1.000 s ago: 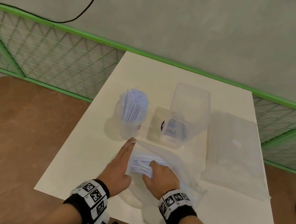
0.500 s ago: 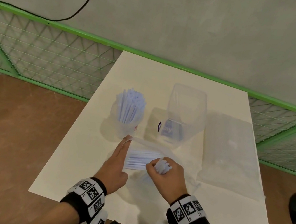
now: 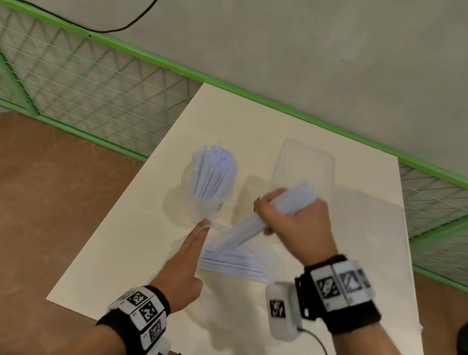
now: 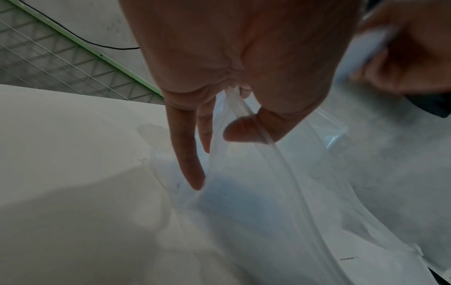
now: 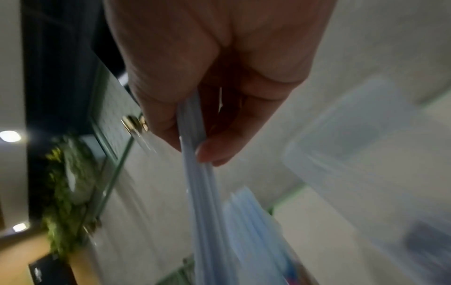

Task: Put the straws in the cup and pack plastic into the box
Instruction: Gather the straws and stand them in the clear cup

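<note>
A clear cup point(image 3: 203, 206) packed with pale blue straws point(image 3: 213, 174) stands at the table's left. A clear plastic box point(image 3: 305, 164) stands to its right. My right hand point(image 3: 264, 212) grips a bundle of straws point(image 3: 241, 230) and holds it slanted above the table, in front of the box. From the right wrist the bundle point(image 5: 197, 183) runs out of my fist point(image 5: 192, 146) toward the cup's straws point(image 5: 251, 217). My left hand point(image 3: 203, 229) pinches the mouth of a clear bag point(image 4: 268, 192) between thumb and fingers point(image 4: 246, 131). A few straws point(image 3: 231, 264) still lie in that bag.
A second clear plastic bag point(image 3: 371, 230) lies flat on the white table point(image 3: 123, 251) right of the box. A green mesh fence point(image 3: 74, 75) runs behind the table, before a grey wall. The wooden floor lies to the left.
My right hand has closed on a bundle of straws and lifted it out of the bag, up and toward the box. The left hand has stayed at the bag's mouth.
</note>
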Demonstrator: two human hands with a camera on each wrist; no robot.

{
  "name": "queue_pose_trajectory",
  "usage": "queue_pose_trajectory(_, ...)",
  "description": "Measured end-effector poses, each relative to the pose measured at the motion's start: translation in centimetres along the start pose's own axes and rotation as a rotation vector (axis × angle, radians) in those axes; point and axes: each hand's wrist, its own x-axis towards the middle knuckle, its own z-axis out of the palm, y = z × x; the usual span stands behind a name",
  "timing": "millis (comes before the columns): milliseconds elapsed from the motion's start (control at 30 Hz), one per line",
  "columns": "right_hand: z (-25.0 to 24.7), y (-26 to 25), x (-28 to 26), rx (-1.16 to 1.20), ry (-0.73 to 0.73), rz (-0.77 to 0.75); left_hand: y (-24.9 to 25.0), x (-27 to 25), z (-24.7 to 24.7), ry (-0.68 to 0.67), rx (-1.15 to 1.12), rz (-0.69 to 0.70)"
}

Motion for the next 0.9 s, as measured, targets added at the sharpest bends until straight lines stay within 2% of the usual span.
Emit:
queue_pose_trajectory(100, 0.2, -4.0, 3.3, -0.027, 0.025, -0.122, 0.4, -0.4, -0.1, -0.019, -0.012, -0.020)
queue_pose_trajectory(200, 2.4, -5.5, 6.4, -0.125, -0.020, -0.176, 0.6, -0.6, -0.1, -0.014, -0.023, -0.005)
queue_pose_trajectory(467, 8.1, -1.8, 11.4, -0.373, -0.237, -0.192, 0.6, -1.0, -0.1, 0.017, -0.023, 0.013)
queue_pose_trajectory(533, 8.4, -0.7, 11.6, -0.350, -0.205, -0.227, 0.7, -1.0, -0.1, 0.028, -0.020, 0.002)
queue_pose_trajectory(600, 8.3, -0.1, 11.6, -0.273, -0.104, -0.290, 0.9, -1.1, -0.3, 0.037, -0.001, -0.004)
queue_pose_trajectory(700, 7.7, 0.3, 11.0, -0.187, 0.061, -0.452, 0.9, -1.1, -0.3, 0.042, 0.017, 0.002)
queue_pose_trajectory(767, 7.7, 0.5, 10.0, -0.229, 0.085, -0.537, 0.8, -1.2, -0.3, 0.039, 0.018, -0.001)
queue_pose_trajectory(833, 8.3, 1.1, 8.9, -0.379, 0.007, -0.567, 0.8, -1.4, -0.3, 0.039, 0.012, -0.007)
queue_pose_trajectory(900, 9.3, 2.0, 7.9, -0.593, -0.139, -0.571, 0.8, -1.4, -0.4, 0.041, 0.012, -0.004)
